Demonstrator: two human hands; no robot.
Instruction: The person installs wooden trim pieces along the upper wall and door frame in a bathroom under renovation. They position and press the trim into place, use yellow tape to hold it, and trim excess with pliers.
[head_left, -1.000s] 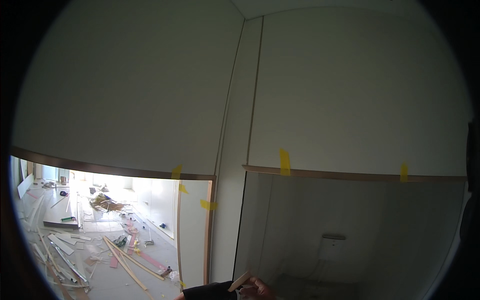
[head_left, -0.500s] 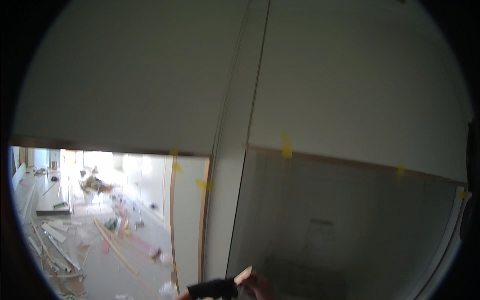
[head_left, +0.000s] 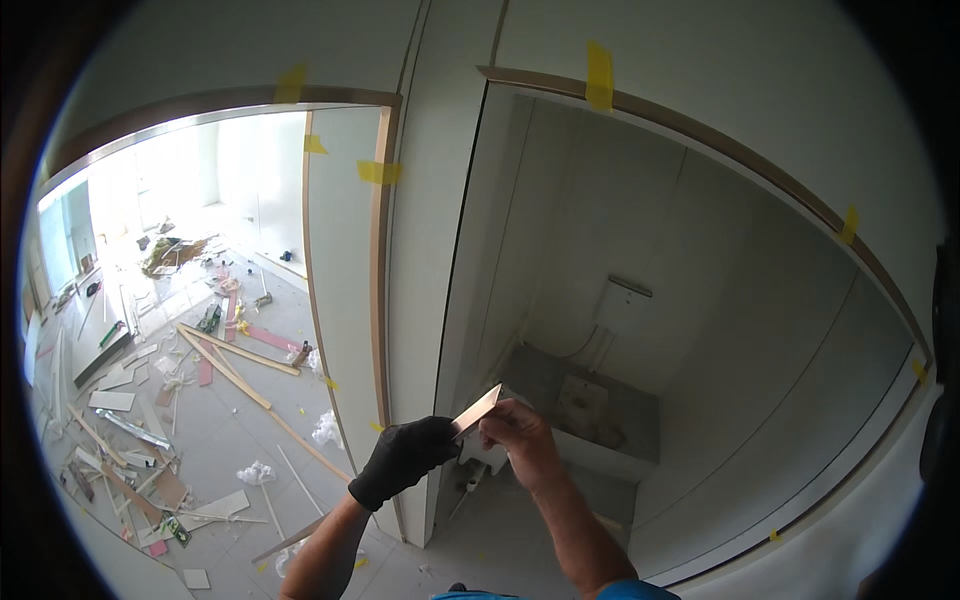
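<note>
My left hand (head_left: 405,460), in a black glove, is closed around a narrow copper-coloured trim strip (head_left: 477,411). The strip's cut end points up and away, at about the middle of the door frames ahead. My bare right hand (head_left: 520,440) is closed, with its fingertips pinched at the strip's edge near that end. Whether a thin film or anything else is between those fingers is too small to tell. A brownish length (head_left: 285,540) shows behind my left forearm; I cannot tell if it belongs to the same strip.
Copper-toned door trim (head_left: 380,230) held by yellow tape (head_left: 599,75) edges two openings. Beyond the left one, offcuts, long wooden strips (head_left: 225,370) and crumpled plastic (head_left: 328,428) litter the floor. A grey counter (head_left: 630,425) stands in the right-hand room, below a white wall box (head_left: 624,304).
The view has tipped downward, so the door tops sit higher in the picture. Both hands and the strip, formerly at the lower edge, now show fully with the forearms.
</note>
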